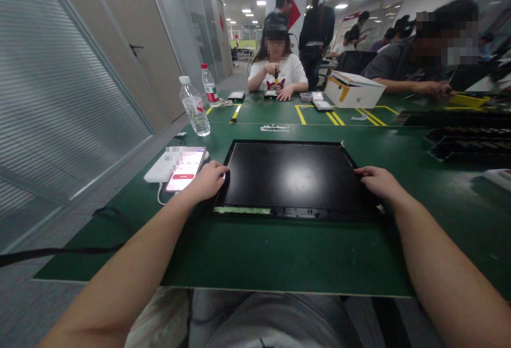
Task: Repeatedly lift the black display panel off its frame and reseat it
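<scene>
A black LCD screen panel lies face up on the green table, or just above it; I cannot tell which. A green circuit strip shows along its near edge. My left hand grips the panel's left edge, thumb and fingers closed on the rim. On the opposite side my right hand holds the right edge, its fingertips partly hidden by the panel and the hand itself. Beside my left hand lies a lit phone, propped against a white box-like device with a cable.
Two water bottles stand at the far left. Dark stacked panels lie to the right. Across the green table a person works with a tool over a small device. A white box and small drives sit near another person.
</scene>
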### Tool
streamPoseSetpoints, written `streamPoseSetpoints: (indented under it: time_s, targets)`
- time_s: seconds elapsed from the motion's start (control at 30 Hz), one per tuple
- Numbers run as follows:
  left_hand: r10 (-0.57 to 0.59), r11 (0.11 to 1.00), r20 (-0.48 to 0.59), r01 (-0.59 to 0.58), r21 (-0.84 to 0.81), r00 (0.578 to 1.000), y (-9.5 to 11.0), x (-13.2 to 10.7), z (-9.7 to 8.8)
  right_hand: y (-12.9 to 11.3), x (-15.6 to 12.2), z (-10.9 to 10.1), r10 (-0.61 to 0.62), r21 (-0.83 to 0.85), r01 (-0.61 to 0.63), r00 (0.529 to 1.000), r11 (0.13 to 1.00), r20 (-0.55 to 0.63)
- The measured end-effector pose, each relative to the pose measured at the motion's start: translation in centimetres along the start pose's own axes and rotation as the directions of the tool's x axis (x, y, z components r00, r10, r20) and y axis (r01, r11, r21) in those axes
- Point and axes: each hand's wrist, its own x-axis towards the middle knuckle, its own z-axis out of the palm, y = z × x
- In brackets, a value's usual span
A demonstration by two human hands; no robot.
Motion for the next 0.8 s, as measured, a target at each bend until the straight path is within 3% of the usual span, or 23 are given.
streamPoseSetpoints:
  time_s: [0.37, 0.8]
  targets:
    - [-0.017, 0.997, -0.056, 0.013, -0.070, 0.998, -0.1, 0.0, 0.1, -1.1, -0.9, -0.5, 0.023, -0.030, -0.022, 1.000, 0.999, 0.012]
    - [-0.020, 0.998, -0.017, 0.019, -0.059, 1.000, -0.3, 0.3, 0.1, -1.0, -0.8, -0.4, -0.003, -0.064, 0.002, 1.000, 0.998, -0.009]
